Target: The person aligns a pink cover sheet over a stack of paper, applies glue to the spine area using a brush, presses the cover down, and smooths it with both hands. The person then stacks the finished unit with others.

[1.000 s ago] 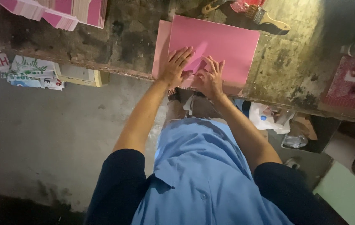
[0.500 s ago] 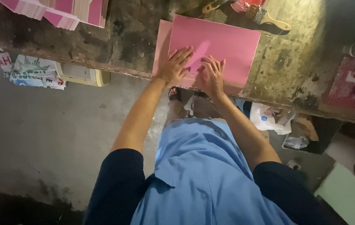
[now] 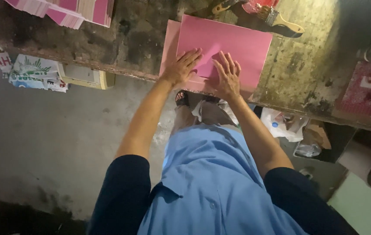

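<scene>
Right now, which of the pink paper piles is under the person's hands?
The flat pink sheets at the bench's near edge, with both hands pressing on them. The other pile, at the far left, lies untouched.

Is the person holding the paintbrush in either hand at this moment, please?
No, the paintbrush lies untouched at the far side of the bench, while the left hand and right hand press flat on the pink sheet.
</scene>
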